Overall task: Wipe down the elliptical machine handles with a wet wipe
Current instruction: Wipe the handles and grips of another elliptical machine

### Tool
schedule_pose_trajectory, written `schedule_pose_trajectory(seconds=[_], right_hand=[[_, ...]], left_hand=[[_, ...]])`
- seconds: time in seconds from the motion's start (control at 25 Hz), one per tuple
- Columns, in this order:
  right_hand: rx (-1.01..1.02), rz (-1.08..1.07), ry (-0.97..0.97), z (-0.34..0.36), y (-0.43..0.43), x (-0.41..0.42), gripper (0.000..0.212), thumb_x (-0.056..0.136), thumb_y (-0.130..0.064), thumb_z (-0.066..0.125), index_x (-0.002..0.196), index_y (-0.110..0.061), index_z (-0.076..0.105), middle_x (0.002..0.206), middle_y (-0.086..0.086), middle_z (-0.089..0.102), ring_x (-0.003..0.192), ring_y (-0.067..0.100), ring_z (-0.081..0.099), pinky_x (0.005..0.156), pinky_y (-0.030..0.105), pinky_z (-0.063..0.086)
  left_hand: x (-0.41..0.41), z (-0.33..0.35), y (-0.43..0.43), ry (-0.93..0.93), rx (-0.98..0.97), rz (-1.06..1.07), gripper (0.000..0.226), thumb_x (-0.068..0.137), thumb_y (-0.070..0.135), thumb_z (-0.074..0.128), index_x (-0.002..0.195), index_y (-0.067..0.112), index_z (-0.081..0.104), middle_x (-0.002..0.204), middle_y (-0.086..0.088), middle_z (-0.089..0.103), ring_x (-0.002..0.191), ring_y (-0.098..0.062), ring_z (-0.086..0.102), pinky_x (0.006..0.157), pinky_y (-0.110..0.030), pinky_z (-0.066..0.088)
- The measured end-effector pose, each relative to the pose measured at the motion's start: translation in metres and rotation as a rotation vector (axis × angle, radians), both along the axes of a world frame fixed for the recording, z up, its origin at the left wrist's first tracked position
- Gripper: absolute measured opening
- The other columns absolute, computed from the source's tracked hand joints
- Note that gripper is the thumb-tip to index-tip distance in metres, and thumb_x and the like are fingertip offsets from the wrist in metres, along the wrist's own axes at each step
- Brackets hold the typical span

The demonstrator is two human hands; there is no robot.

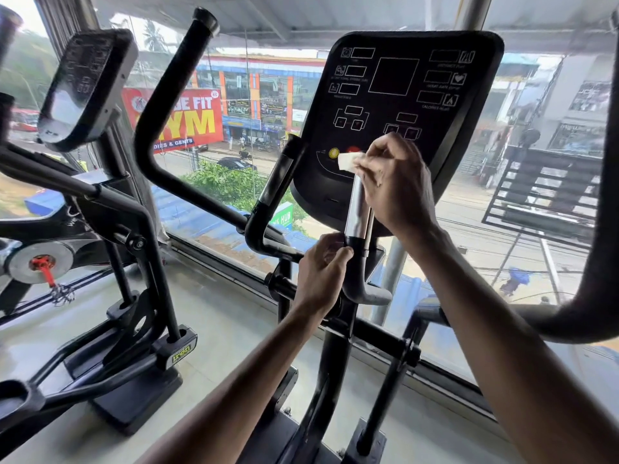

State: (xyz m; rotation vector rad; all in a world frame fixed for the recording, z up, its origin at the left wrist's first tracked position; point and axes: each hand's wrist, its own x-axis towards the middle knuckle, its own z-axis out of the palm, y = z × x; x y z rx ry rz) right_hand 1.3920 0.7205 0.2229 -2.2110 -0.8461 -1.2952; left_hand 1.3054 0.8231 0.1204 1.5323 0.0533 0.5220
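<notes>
**Item:** wet wipe, white, folded small. It is being pinched between the curled fingers and thumb of the right grip, in front of the lower edge of the console.

**Position:** the wipe is being held at the top end of the chrome sensor handle. Whether it is touching the metal cannot be told.

**Key relation:** the handle's long axis is running nearly upright, leaning slightly, so its bare length is lying directly below the wipe. The left grip is being clenched round the black collar at the handle's foot. The right grip is the nearer to the wipe, and a downward stroke along the axis toward the left grip is being judged the likely next move.

**Not yet being reached:** the twin sensor handle to the left, the long swing handle beyond it, and the right swing handle.

**Surface:** chrome, being shown as smooth and reflective, and judged slippery when wet.

**Room:** a pale floor is being shown below and a neighbouring machine at left. A glass window wall is giving onto a street.
</notes>
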Motion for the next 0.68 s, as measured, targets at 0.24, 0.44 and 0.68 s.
schedule_pose_trajectory(seconds=[0.24,0.44,0.68], right_hand=[[-0.144,0.091,0.020,-0.006,-0.005,-0.005,0.011,0.087,-0.021,0.075,0.096,-0.017,0.079,0.098,0.002,0.059,0.092,0.022,0.058,0.072,0.028,0.051],[0.145,0.033,0.082,0.021,-0.005,0.012,0.019,0.095,-0.026,0.065,0.103,-0.014,0.077,0.099,0.001,0.069,0.084,0.013,0.067,0.072,0.019,0.047],[-0.001,0.032,0.408,0.042,0.000,0.013,0.028,0.099,-0.031,0.054,0.097,-0.017,0.079,0.065,-0.008,0.066,0.060,0.006,0.060,0.059,0.020,0.046]], left_hand=[[-0.001,0.000,0.008,-0.003,0.052,-0.027,0.015,0.092,0.010,0.064,0.091,0.021,0.074,0.085,0.008,0.076,0.080,0.004,0.068,0.071,-0.007,0.047],[0.004,0.001,0.011,0.009,0.094,-0.027,0.012,0.089,0.010,0.064,0.092,0.017,0.074,0.087,0.006,0.076,0.084,-0.002,0.070,0.074,-0.011,0.049],[0.007,0.001,0.012,0.008,0.098,-0.024,0.010,0.087,0.008,0.065,0.090,0.015,0.073,0.088,0.004,0.076,0.084,-0.001,0.069,0.076,-0.013,0.050]])
